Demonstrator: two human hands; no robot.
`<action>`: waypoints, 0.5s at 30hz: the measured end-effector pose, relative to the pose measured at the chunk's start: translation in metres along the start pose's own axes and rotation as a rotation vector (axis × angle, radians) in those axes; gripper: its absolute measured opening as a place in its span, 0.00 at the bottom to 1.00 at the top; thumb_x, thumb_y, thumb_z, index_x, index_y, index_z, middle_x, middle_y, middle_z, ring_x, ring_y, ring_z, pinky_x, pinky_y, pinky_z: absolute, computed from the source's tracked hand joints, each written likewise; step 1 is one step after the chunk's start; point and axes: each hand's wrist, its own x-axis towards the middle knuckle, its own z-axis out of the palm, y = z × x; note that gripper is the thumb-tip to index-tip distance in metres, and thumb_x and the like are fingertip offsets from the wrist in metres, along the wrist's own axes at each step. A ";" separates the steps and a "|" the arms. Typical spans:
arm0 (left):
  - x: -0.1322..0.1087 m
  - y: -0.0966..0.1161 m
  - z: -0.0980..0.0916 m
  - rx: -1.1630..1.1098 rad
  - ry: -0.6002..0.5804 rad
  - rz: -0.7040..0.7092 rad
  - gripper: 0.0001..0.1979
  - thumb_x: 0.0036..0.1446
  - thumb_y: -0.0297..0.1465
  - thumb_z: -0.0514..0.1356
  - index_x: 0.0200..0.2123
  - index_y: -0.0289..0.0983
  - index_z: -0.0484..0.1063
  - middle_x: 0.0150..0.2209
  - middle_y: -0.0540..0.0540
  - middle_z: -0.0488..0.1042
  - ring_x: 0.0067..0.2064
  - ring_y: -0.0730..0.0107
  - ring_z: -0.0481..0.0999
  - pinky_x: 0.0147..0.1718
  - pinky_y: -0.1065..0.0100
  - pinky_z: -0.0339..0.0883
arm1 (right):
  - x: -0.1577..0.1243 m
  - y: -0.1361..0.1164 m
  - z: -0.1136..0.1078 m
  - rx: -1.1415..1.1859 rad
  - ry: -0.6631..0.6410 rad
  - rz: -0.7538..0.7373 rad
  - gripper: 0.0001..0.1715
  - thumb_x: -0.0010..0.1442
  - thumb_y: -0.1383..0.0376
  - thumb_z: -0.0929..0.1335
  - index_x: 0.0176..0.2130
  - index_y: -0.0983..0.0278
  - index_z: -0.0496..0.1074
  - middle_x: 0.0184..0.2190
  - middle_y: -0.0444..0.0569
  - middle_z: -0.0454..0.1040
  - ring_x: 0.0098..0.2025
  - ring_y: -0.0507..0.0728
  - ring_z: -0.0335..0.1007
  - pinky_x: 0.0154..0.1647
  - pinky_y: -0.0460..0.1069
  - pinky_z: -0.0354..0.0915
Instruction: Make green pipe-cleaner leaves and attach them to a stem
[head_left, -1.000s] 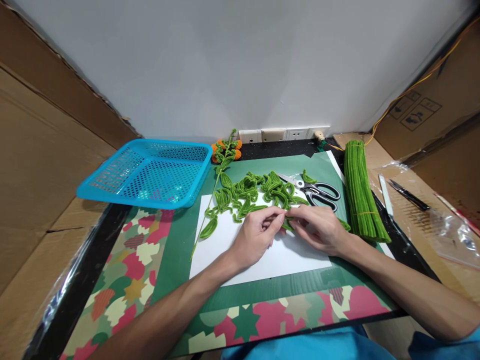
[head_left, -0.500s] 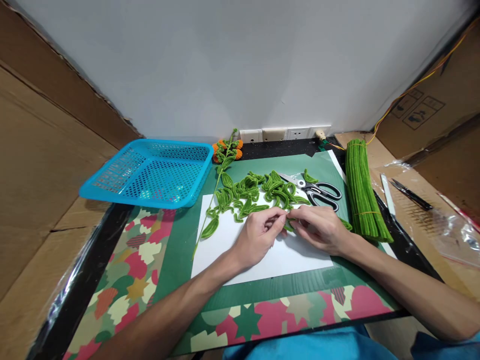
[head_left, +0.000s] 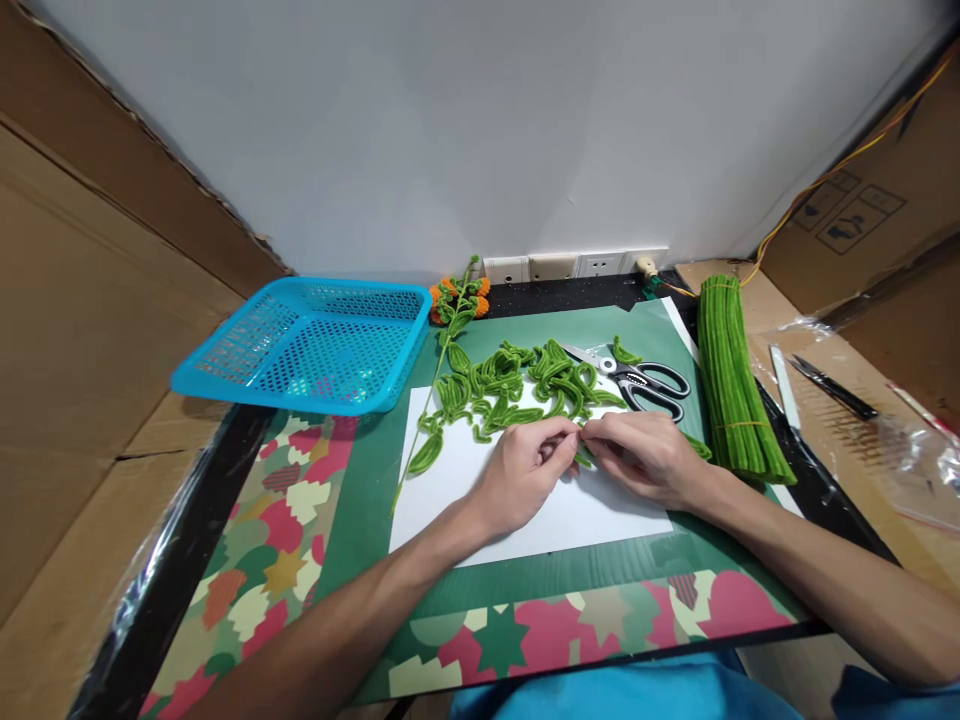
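Observation:
My left hand [head_left: 525, 472] and my right hand [head_left: 646, 458] meet over the white paper [head_left: 540, 535], fingertips pinched together. Between them shows a bit of green pipe cleaner [head_left: 584, 459]; the fingers cover most of it. Just beyond lies a pile of looped green pipe-cleaner leaves [head_left: 498, 374]. Scissors [head_left: 636, 382] with black and grey handles rest right of the pile, blades pointing left and slightly apart. A pipe-cleaner flower stem [head_left: 426, 400] with orange blossoms stretches along the paper's left side. Right of my right hand lies a tied bundle of green pipe cleaners [head_left: 731, 375].
A blue perforated basket [head_left: 401, 385] sits at the back left. Wall sockets [head_left: 553, 267] line the back edge. At right, a white-handled tool [head_left: 784, 390] and a dark pointed tool [head_left: 834, 387] lie on cardboard. Cardboard walls [head_left: 97, 290] flank the table.
The whole view has shifted slightly, so things appear a little further right. Both hands keep their pinch on the green piece, with slightly more of it showing beneath the fingers.

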 end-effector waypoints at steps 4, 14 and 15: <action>0.000 0.001 0.000 0.008 -0.006 -0.005 0.16 0.73 0.40 0.57 0.43 0.35 0.79 0.28 0.49 0.78 0.25 0.74 0.72 0.28 0.72 0.65 | 0.000 0.000 0.000 -0.002 -0.012 -0.004 0.08 0.74 0.72 0.63 0.47 0.63 0.71 0.31 0.46 0.76 0.28 0.53 0.68 0.30 0.48 0.63; -0.001 0.000 0.001 0.045 -0.015 -0.003 0.16 0.74 0.38 0.56 0.41 0.35 0.79 0.28 0.49 0.79 0.26 0.74 0.73 0.29 0.72 0.64 | -0.003 0.002 0.001 0.006 -0.023 0.003 0.07 0.73 0.72 0.64 0.47 0.64 0.71 0.30 0.47 0.77 0.28 0.53 0.70 0.30 0.48 0.63; -0.001 -0.001 0.001 0.049 -0.017 -0.003 0.15 0.74 0.38 0.56 0.41 0.35 0.79 0.28 0.49 0.79 0.26 0.74 0.72 0.29 0.73 0.64 | -0.003 0.002 0.001 0.011 -0.029 0.006 0.07 0.73 0.72 0.64 0.47 0.64 0.71 0.31 0.47 0.77 0.28 0.53 0.70 0.30 0.48 0.63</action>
